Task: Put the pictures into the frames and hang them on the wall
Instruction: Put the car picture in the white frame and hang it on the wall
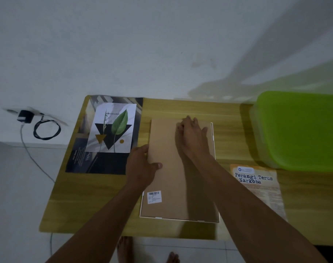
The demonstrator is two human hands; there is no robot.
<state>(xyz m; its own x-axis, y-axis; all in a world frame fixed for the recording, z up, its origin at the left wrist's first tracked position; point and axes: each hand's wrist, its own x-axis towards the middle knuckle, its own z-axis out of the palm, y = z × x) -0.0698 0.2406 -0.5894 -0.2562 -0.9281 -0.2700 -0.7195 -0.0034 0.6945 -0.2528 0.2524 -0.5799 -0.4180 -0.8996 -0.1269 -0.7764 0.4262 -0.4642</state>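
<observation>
"2 bare feet [124, 247] come nearest, then the table [67, 205]. What lies on it first?" asks the student.

"1 white frame [180, 219], face down, with its brown backing board [173, 179] uppermost and a barcode label [154, 197] near the board's near left corner. Its long axis runs straight away from the person."

"And the hands?"

"The left hand [141, 166] grips the board's left edge about midway, thumb on top, fingers hidden under the edge. The right hand [192, 135] rests farther off, on the board's far right part, fingers bent. Whether they pinch a tab or only press cannot be told."

"Where are the pictures?"

"The leaf picture [112, 128] lies left of the frame, just beyond the left hand, on a dark poster [97, 164]. An orange poster [260, 186] lies right of the frame, beside the right forearm, with a green tub [302, 130] beyond it. By this layout the board probably has to come off before a picture goes in — and the left hand is the nearer one to the leaf picture. Farthest is the wall [142, 44]; nothing hangs on the part in view, and a charger [25, 116] sits low at its left."
</observation>
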